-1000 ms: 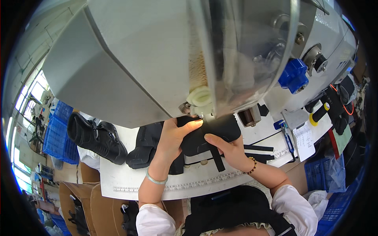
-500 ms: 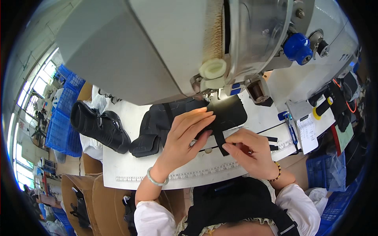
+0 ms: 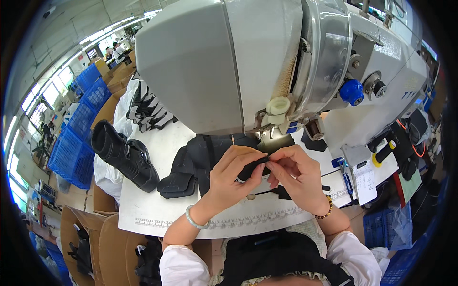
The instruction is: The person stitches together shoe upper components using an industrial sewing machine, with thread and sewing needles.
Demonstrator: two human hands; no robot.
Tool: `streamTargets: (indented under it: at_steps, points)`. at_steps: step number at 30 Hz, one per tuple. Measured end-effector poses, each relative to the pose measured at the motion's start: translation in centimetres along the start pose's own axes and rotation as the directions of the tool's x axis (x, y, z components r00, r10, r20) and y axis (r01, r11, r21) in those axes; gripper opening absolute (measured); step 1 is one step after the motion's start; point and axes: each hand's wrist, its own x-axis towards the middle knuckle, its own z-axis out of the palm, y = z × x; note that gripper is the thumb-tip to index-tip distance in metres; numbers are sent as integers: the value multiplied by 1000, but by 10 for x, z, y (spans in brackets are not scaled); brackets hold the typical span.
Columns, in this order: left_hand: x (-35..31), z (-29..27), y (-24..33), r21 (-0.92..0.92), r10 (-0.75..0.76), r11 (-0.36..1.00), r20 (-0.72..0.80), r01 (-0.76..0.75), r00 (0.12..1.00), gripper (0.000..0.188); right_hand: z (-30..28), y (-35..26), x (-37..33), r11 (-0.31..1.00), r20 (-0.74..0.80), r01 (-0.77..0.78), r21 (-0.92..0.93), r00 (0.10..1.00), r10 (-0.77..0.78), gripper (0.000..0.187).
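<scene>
Just in front of a large grey sewing machine (image 3: 191, 71), my two hands meet over the white table. My left hand (image 3: 231, 178) is closed, pinching a black fabric piece (image 3: 251, 169) between thumb and fingers. From the other side my right hand (image 3: 301, 180) grips the edge of the same piece, its fingertips almost touching the left ones. Part of the piece is hidden by my fingers. More black padded pieces (image 3: 179, 178) lie to the left of my left hand. The machine's lit needle area (image 3: 274, 139) is just beyond my fingers.
A black boot (image 3: 126, 157) lies at the table's left. A ruler strip (image 3: 257, 216) runs along the near edge of the table (image 3: 148, 205). Blue crates (image 3: 71, 155) and cardboard boxes (image 3: 112, 243) stand at left. A paper card (image 3: 365, 183) and blue-handled tool (image 3: 344, 174) lie at right.
My left hand has gone from lying flat on the black fabric to pinching it. My right hand has moved in beside it, and the piece is now bunched between both. The view has tilted up.
</scene>
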Motion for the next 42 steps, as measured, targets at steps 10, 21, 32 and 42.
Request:
streamTargets:
  at_steps: [10,21,32,42]
  points:
    - [5,-1,-3,54,59,997,-6,-59,998,21,-11,-1,15,868,86,296,-398,954,-286,20]
    - [0,0,-9,-79,-218,972,69,223,974,16,-21,-1,27,961,189,219,-168,964,-186,13]
    - [-6,5,-13,220,129,968,-26,-120,991,24,-28,9,33,529,423,685,-501,727,-541,18]
    - [-21,1,-12,-669,-648,-104,607,736,460,16,-40,67,12,-299,599,699,-650,228,-768,24]
